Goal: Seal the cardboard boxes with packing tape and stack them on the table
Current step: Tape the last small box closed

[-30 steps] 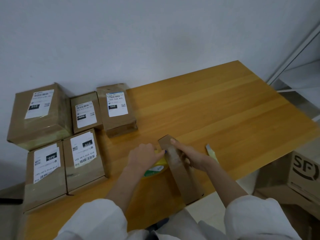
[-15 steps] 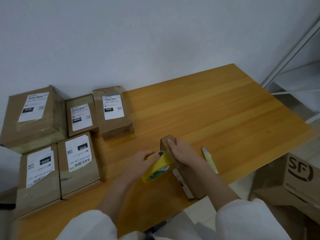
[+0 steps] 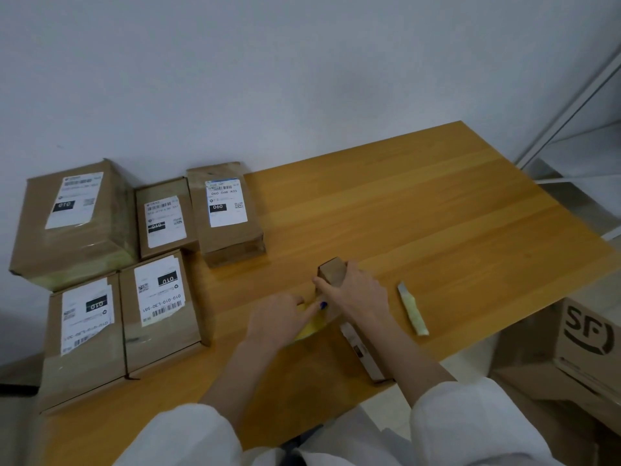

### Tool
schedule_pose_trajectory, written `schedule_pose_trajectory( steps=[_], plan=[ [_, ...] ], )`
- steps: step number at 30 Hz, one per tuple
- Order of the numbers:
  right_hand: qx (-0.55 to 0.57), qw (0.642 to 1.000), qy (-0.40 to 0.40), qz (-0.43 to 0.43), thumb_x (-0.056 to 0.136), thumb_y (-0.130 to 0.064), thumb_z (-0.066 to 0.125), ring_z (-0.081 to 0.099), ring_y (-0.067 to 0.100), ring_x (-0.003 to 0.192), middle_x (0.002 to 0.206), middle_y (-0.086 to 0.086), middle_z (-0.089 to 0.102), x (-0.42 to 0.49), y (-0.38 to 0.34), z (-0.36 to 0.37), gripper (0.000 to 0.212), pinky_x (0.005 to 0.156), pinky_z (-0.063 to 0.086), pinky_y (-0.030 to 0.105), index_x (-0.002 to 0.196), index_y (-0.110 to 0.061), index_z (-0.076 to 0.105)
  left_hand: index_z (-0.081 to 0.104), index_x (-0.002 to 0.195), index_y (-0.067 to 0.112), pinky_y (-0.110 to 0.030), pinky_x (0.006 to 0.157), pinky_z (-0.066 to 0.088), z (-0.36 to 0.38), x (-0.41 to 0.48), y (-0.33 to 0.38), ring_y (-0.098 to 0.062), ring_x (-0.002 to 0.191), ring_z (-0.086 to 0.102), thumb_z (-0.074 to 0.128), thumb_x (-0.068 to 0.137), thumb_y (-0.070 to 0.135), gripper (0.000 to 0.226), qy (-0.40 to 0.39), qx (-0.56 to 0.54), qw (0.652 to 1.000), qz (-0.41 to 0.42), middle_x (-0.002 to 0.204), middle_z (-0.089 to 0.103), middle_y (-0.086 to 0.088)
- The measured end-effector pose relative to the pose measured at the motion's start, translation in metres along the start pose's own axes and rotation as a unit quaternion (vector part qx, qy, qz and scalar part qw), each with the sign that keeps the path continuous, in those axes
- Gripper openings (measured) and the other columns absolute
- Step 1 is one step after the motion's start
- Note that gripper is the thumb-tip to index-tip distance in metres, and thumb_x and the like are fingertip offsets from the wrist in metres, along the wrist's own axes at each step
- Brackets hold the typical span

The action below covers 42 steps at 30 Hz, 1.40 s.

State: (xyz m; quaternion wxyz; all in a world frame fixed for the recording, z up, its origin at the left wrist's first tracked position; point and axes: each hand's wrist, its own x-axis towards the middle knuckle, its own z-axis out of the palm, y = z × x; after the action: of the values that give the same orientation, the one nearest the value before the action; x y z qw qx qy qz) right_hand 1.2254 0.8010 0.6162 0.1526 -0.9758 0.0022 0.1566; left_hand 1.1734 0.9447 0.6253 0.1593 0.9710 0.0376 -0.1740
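A long narrow cardboard box (image 3: 361, 351) lies on the wooden table (image 3: 420, 223) near its front edge. My right hand (image 3: 356, 290) grips its far end from above. My left hand (image 3: 279, 317) holds a yellow roll of packing tape (image 3: 311, 326) against the box's left side; the roll is mostly hidden under my fingers. Several sealed cardboard boxes with white shipping labels lie at the table's left: a large one (image 3: 72, 223), two at the back (image 3: 164, 216) (image 3: 226, 210), two in front (image 3: 84, 334) (image 3: 161, 311).
A pale yellow box cutter (image 3: 412, 309) lies on the table right of my right hand. A cardboard carton marked SF (image 3: 586, 334) stands on the floor at the right. A white shelf frame (image 3: 571, 105) rises at the far right, by the wall.
The box has been laid flatter on the table. My left hand has lowered the tape roll and pressed it closer to the box's side. My right hand stays on the far end.
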Motion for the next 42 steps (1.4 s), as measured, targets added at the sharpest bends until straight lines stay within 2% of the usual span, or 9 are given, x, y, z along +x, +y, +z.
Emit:
schedule_pose_trajectory(
  steps=[5, 8, 13, 18, 24, 26, 32, 38, 42],
  plan=[
    [0.054, 0.998, 0.014, -0.039, 0.088, -0.066, 0.046, 0.062, 0.025, 0.097, 0.108, 0.010, 0.064, 0.007, 0.012, -0.011, 0.075, 0.073, 0.053, 0.036, 0.135, -0.008, 0.045, 0.059, 0.125, 0.016, -0.027, 0.077, 0.050, -0.016, -0.009, -0.009, -0.015, 0.089, 0.062, 0.038, 0.096, 0.049, 0.048, -0.091, -0.223, 0.971, 0.010, 0.106, 0.066, -0.004],
    [0.055, 0.998, -0.018, -0.038, 0.088, -0.069, 0.041, 0.061, 0.026, 0.098, 0.111, 0.011, 0.063, 0.016, 0.018, -0.020, 0.082, 0.077, 0.055, 0.040, 0.142, -0.008, 0.038, 0.060, 0.113, 0.028, -0.018, 0.067, 0.046, -0.022, -0.017, -0.008, -0.009, 0.079, 0.060, 0.040, 0.097, 0.046, 0.031, -0.078, -0.284, 0.955, 0.027, 0.091, 0.064, 0.008],
    [-0.001, 0.999, 0.018, -0.036, 0.092, -0.068, 0.032, 0.061, 0.025, 0.082, 0.093, 0.007, 0.062, 0.010, 0.010, -0.009, 0.076, 0.062, 0.046, 0.033, 0.134, -0.005, 0.041, 0.068, 0.103, 0.015, -0.033, 0.055, 0.042, -0.014, -0.005, -0.012, -0.029, 0.064, 0.057, 0.041, 0.095, 0.051, 0.046, -0.027, -0.188, 0.980, 0.058, 0.075, 0.064, -0.019],
    [-0.030, 0.998, 0.016, -0.053, 0.092, -0.067, 0.031, 0.059, 0.025, 0.077, 0.094, 0.010, 0.062, 0.017, 0.007, -0.007, 0.074, 0.059, 0.045, 0.032, 0.127, -0.004, 0.044, 0.060, 0.126, 0.022, -0.024, 0.044, 0.034, -0.017, 0.000, -0.003, -0.015, 0.053, 0.048, 0.038, 0.092, 0.059, 0.055, -0.001, -0.090, 0.996, 0.008, 0.060, 0.051, -0.002],
    [0.026, 0.998, -0.013, -0.062, 0.092, -0.066, 0.035, 0.059, 0.026, 0.094, 0.109, 0.013, 0.061, 0.023, 0.020, -0.014, 0.077, 0.076, 0.051, 0.036, 0.130, 0.000, 0.046, 0.069, 0.095, 0.015, -0.025, 0.057, 0.045, -0.012, -0.009, -0.017, -0.016, 0.072, 0.061, 0.040, 0.085, 0.071, 0.064, -0.014, 0.052, 0.996, -0.068, 0.071, 0.058, 0.003],
    [0.024, 0.997, -0.012, -0.075, 0.092, -0.066, 0.035, 0.058, 0.027, 0.096, 0.110, 0.014, 0.061, 0.026, 0.018, -0.017, 0.076, 0.076, 0.050, 0.036, 0.129, -0.001, 0.047, 0.069, 0.106, 0.015, -0.024, 0.053, 0.041, -0.016, -0.005, -0.026, -0.014, 0.062, 0.054, 0.042, 0.082, 0.073, 0.068, -0.022, -0.004, 0.997, -0.077, 0.068, 0.055, 0.002],
    [0.050, 0.997, -0.008, -0.062, 0.087, -0.071, 0.038, 0.057, 0.023, 0.078, 0.085, 0.006, 0.058, 0.034, 0.031, -0.018, 0.070, 0.063, 0.049, 0.032, 0.103, -0.005, 0.058, 0.040, 0.072, 0.021, -0.021, 0.056, 0.025, -0.030, -0.028, -0.052, -0.010, 0.061, 0.035, 0.038, 0.089, 0.060, 0.043, -0.060, -0.311, 0.947, -0.063, 0.070, 0.035, 0.003],
    [0.021, 0.995, 0.014, -0.098, 0.087, -0.071, 0.038, 0.057, 0.021, 0.071, 0.080, 0.005, 0.058, 0.033, 0.023, -0.013, 0.070, 0.056, 0.046, 0.032, 0.105, -0.007, 0.058, 0.052, 0.072, 0.025, -0.022, 0.053, 0.041, -0.010, -0.047, -0.081, -0.012, 0.057, 0.051, 0.028, 0.091, 0.064, 0.050, 0.000, 0.072, 0.994, -0.078, 0.059, 0.046, 0.005],
    [0.023, 0.995, 0.001, -0.094, 0.088, -0.070, 0.039, 0.058, 0.022, 0.079, 0.091, 0.006, 0.060, 0.032, 0.019, -0.014, 0.073, 0.064, 0.051, 0.035, 0.122, -0.007, 0.053, 0.068, 0.082, 0.015, -0.024, 0.057, 0.043, -0.007, -0.051, -0.090, -0.013, 0.062, 0.057, 0.033, 0.091, 0.064, 0.062, 0.018, -0.027, 0.993, -0.113, 0.060, 0.054, 0.001]
  ],
)
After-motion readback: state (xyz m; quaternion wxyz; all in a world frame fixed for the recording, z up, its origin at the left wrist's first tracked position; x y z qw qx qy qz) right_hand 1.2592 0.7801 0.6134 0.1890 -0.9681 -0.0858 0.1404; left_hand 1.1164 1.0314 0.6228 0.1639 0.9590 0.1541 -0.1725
